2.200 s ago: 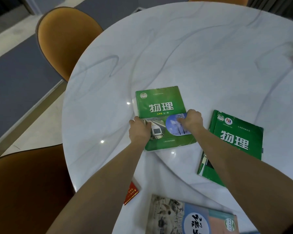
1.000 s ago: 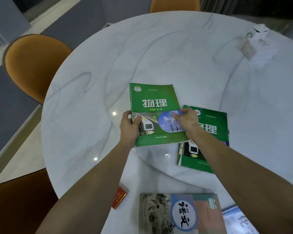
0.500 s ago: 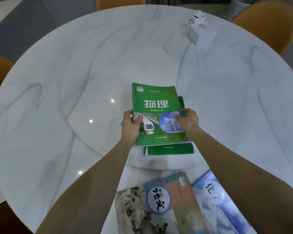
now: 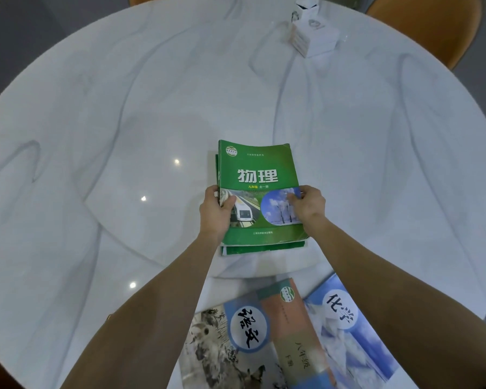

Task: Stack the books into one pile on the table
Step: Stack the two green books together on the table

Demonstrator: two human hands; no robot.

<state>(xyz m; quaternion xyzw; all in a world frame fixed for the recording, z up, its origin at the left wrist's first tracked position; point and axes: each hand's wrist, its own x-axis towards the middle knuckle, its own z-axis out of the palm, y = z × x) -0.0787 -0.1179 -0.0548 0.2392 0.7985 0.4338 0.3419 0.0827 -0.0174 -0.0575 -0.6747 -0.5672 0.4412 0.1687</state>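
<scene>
A green physics book [image 4: 260,169] lies on top of a second green book [image 4: 264,249], whose edges show at the left and along the near side. My left hand [image 4: 215,214] grips the top book's left edge, thumb on the cover. My right hand [image 4: 309,204] holds its right edge, fingers on the cover. Nearer to me lie a grey-and-orange language book [image 4: 253,341] and, partly under it, a blue chemistry book [image 4: 357,332].
The books rest on a round white marble table [image 4: 124,122]. A white tissue box [image 4: 313,35] stands at the far side. An orange chair [image 4: 432,26] shows behind the table at the upper right.
Both hands carried the green book from the table's left to the right and set it over the second green book. The two now nearly line up.
</scene>
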